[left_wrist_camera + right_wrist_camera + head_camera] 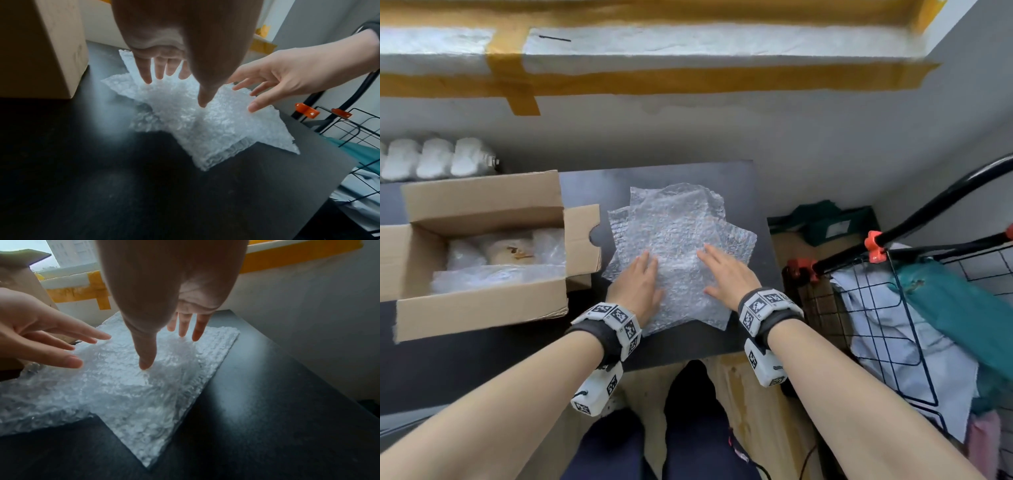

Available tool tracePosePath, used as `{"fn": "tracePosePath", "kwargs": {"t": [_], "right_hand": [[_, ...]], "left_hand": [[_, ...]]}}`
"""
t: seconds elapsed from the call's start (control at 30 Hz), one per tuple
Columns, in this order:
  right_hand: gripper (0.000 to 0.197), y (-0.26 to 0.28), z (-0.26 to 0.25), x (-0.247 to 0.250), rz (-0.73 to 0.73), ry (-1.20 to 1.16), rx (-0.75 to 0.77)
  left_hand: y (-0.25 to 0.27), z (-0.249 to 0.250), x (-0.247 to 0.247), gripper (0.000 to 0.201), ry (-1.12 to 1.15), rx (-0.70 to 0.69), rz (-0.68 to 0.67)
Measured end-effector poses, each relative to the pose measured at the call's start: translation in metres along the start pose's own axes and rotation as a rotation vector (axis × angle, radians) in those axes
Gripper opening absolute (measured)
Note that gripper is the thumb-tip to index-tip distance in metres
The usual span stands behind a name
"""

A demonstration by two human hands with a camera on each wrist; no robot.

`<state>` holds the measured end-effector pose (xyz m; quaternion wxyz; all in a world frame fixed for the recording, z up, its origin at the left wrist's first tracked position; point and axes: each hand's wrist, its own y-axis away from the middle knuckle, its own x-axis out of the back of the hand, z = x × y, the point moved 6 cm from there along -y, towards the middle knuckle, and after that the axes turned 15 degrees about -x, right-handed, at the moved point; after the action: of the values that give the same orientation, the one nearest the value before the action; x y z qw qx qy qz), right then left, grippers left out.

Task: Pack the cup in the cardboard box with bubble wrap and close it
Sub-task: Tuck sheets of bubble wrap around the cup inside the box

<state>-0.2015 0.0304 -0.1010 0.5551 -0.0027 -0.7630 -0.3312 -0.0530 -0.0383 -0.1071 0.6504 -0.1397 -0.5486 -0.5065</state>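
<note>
Nearest the person, both forearms are reaching out over the black table (743,205), each wrist wearing a band of printed markers. The left hand (637,286) is lying palm down on the near left part of the bubble wrap (678,236), fingers straight and spread, grasping nothing. The right hand (726,274) is doing the same just beside it on the near right part, fingers loose and fanned out; the wrist views are showing fingertips (148,78) touching the wrap's top sheet, with the right thumb (147,360) pressing into it. The wrap is sitting as a loose stack of overlapping sheets in the middle of the table. To the left, touching the table and just beside the stack, the box (482,308) is standing with its flaps open; inside, something pale is lying bundled in clear wrap, and I cannot tell whether it is the cup. To the right, off the table, a wire rack (876,308) is holding cloth. Farthest off, a white sill with yellow tape (510,68) is running along the wall.
</note>
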Motion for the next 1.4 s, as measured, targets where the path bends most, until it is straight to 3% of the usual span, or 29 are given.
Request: {"fn": "tracePosePath", "kwargs": {"t": [0.17, 0.33, 0.4, 0.5, 0.67, 0.87, 1.1, 1.23, 1.4], "right_hand": [[0.070, -0.008, -0.001, 0.001, 0.056, 0.002, 0.017], [0.028, -0.006, -0.003, 0.012, 0.129, -0.019, 0.009], [0.016, -0.003, -0.005, 0.017, 0.157, -0.004, -0.003], [0.013, 0.004, -0.007, 0.028, 0.203, -0.029, -0.039], [0.012, 0.024, -0.003, 0.061, 0.316, -0.024, -0.146], [0.026, 0.049, -0.015, 0.112, 0.519, -0.075, -0.117], [0.014, 0.098, -0.082, 0.168, 0.841, -0.139, -0.018], [0.011, 0.115, -0.138, 0.176, 0.837, -0.178, 0.035], [0.014, 0.119, -0.209, 0.156, 0.779, -0.146, 0.112]], "left_hand": [[-0.002, -0.004, 0.003, 0.034, -0.029, 0.009, 0.066], [0.000, -0.004, 0.012, 0.010, -0.013, -0.005, 0.208], [0.002, 0.000, 0.020, 0.011, -0.018, -0.006, 0.232], [0.007, 0.010, 0.038, 0.018, -0.030, -0.014, 0.255], [0.012, 0.022, 0.063, 0.023, -0.020, -0.070, 0.315], [0.027, 0.032, 0.124, 0.027, -0.017, -0.202, 0.449], [0.083, 0.008, 0.200, 0.016, -0.098, -0.356, 0.665], [0.137, -0.023, 0.230, 0.005, -0.169, -0.369, 0.783], [0.189, -0.076, 0.232, 0.021, -0.186, -0.336, 0.790]]}}
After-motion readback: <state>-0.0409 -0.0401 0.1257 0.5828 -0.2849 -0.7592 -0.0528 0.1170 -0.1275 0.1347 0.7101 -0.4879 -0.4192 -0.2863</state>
